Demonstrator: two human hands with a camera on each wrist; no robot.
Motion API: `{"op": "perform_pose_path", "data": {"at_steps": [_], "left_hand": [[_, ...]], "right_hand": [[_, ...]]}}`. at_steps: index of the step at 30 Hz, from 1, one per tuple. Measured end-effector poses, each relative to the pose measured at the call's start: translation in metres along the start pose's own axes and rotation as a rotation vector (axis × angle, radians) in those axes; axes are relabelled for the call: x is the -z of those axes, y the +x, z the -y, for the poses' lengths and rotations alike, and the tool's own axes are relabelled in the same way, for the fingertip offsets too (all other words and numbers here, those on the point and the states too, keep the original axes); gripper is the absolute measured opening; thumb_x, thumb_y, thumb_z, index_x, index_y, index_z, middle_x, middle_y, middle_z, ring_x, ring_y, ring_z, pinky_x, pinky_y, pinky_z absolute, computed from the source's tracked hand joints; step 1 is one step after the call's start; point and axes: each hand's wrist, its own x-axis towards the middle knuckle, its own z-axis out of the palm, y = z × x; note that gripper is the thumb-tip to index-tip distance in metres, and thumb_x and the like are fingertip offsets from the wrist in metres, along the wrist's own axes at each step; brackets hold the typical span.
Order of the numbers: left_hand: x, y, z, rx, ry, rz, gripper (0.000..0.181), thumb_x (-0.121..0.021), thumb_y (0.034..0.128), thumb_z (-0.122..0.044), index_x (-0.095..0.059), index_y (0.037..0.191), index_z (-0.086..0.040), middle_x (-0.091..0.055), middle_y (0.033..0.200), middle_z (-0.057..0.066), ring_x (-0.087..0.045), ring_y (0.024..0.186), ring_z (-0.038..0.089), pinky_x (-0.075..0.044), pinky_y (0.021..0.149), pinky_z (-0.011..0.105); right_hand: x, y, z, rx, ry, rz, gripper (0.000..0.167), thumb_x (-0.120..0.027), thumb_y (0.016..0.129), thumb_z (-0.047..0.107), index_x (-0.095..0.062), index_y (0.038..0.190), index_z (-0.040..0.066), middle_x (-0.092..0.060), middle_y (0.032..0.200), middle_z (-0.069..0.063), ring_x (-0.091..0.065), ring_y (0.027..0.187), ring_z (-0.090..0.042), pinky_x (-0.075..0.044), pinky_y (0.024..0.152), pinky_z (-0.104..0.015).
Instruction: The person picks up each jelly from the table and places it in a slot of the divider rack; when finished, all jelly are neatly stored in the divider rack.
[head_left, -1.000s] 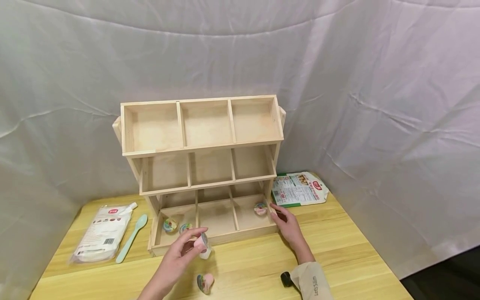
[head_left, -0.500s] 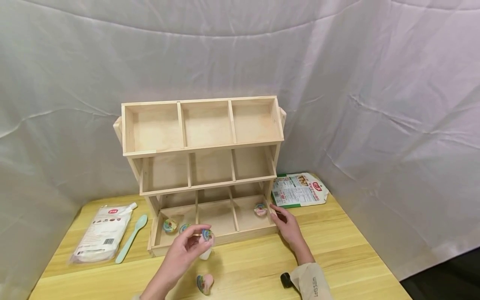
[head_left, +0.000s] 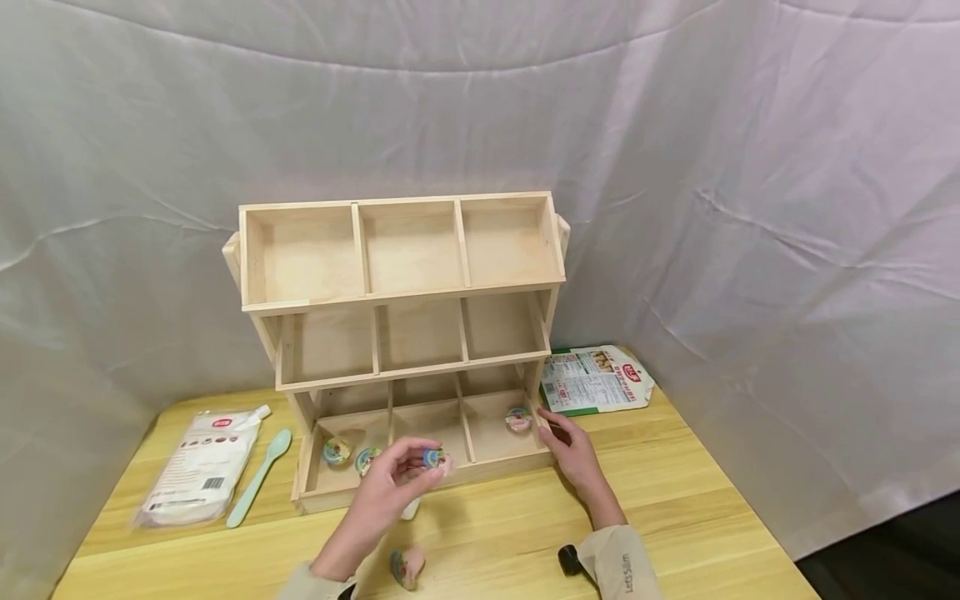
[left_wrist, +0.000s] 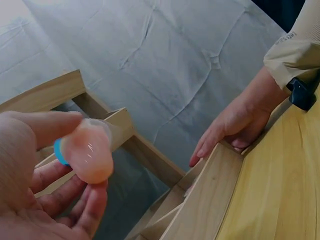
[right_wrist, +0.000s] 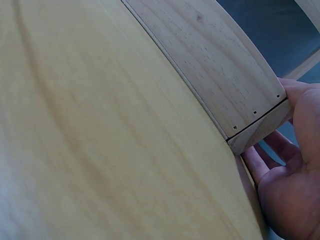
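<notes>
Nearest you, a loose jelly cup [head_left: 407, 567] lies tipped on the table [head_left: 510, 542], in front of the wooden rack [head_left: 420, 293]. At your right cuff sits a black device [head_left: 568, 559], also in front of the rack. Your left hand [head_left: 381, 492] pinches the held jelly cup [head_left: 437, 460], pink with a blue edge, between thumb and fingers, before the rack's bottom middle compartment. Below that hand, a white item [head_left: 411, 508], mostly hidden, is just in front of the rack; you cannot tell what it is. Your right hand [head_left: 573, 454] holds the rack's front right corner, with fingers to either side of the end board.

Left of the rack lie a pale green spoon [head_left: 260, 479] and, beyond it, a white packet [head_left: 201, 471]. In the rack's bottom tier, two jelly cups [head_left: 337, 451] lie in the left compartment and a single jelly cup [head_left: 518, 419] in the right one. Right of the rack, farther back, lies a green-and-white bag [head_left: 596, 381]. Behind the rack hangs a grey curtain [head_left: 420, 125].
</notes>
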Motion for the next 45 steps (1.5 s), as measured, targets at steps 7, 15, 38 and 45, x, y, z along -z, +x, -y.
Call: {"op": "perform_pose_path", "data": {"at_steps": [7, 15, 38, 45], "left_hand": [[-0.012, 0.013, -0.001, -0.023, -0.023, 0.034, 0.036, -0.076, 0.094, -0.013, -0.062, 0.125, -0.001, -0.061, 0.123, 0.021, -0.063, 0.107, 0.018, -0.058, 0.09, 0.024], [-0.022, 0.027, -0.001, -0.052, 0.008, 0.057, 0.048, -0.078, 0.0926, -0.013, -0.06, 0.135, -0.002, -0.06, 0.126, 0.021, -0.062, 0.108, 0.022, -0.061, 0.085, 0.026], [-0.045, 0.063, 0.005, -0.163, 0.295, -0.016, 0.046, -0.086, 0.0861, -0.022, -0.069, 0.128, -0.014, -0.067, 0.114, 0.002, -0.065, 0.101, 0.018, -0.06, 0.091, 0.044], [-0.049, 0.075, 0.012, -0.175, 0.415, -0.01, 0.049, -0.085, 0.0875, -0.02, -0.067, 0.133, -0.012, -0.066, 0.114, 0.001, -0.064, 0.096, 0.014, -0.06, 0.086, 0.036]], "right_hand": [[0.004, -0.008, 0.029, -0.021, 0.004, 0.05, 0.045, -0.061, 0.106, 0.013, -0.053, 0.148, -0.001, -0.05, 0.155, -0.022, -0.05, 0.14, -0.041, -0.046, 0.102, -0.019], [0.001, -0.003, 0.011, -0.007, -0.002, 0.011, 0.045, -0.062, 0.106, 0.02, -0.056, 0.148, 0.005, -0.053, 0.154, -0.019, -0.052, 0.138, -0.038, -0.048, 0.106, -0.028], [0.0, 0.003, -0.005, -0.004, 0.029, 0.005, 0.045, -0.064, 0.104, 0.025, -0.058, 0.147, 0.011, -0.054, 0.153, -0.014, -0.056, 0.134, -0.034, -0.049, 0.097, -0.018], [0.001, 0.0, 0.004, -0.016, 0.039, 0.021, 0.046, -0.063, 0.105, 0.022, -0.056, 0.148, 0.007, -0.053, 0.154, -0.017, -0.055, 0.135, -0.036, -0.048, 0.096, -0.016]]}}
